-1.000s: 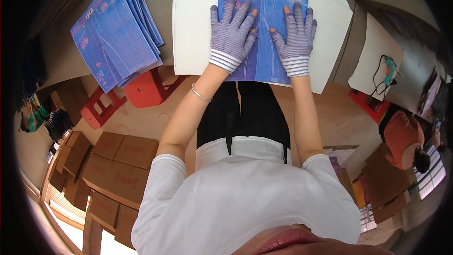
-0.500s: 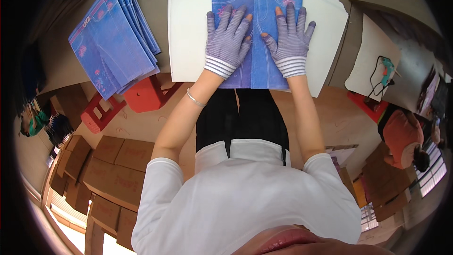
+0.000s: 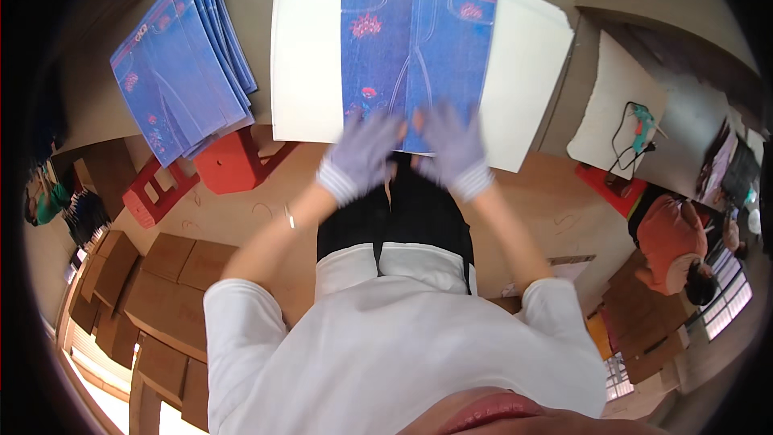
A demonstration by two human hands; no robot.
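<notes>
A blue folded sheet printed to look like jeans [image 3: 412,40] lies flat on a white board [image 3: 525,64] in front of me. Over its near left corner is my left hand [image 3: 360,151] in a striped purple glove, blurred by motion, its fingers stretched forward. My right hand [image 3: 453,147], gloved the same way and also smeared, is above the near right corner with its fingers apart. Neither hand appears to hold anything. Whether the fingertips touch the sheet, I cannot tell.
A fanned stack of similar blue printed sheets [image 3: 181,72] lies at the left. Red stools [image 3: 225,165] stand below the table edge. On the right, a teal glue gun [image 3: 642,127] with a cord rests on a white panel [image 3: 600,109]. Brown cartons [image 3: 165,298] fill the lower left; another person [image 3: 672,234] is at the right.
Both hands have slid back from the middle of the sheet to its near edge, uncovering most of the print. The whole view has shifted slightly.
</notes>
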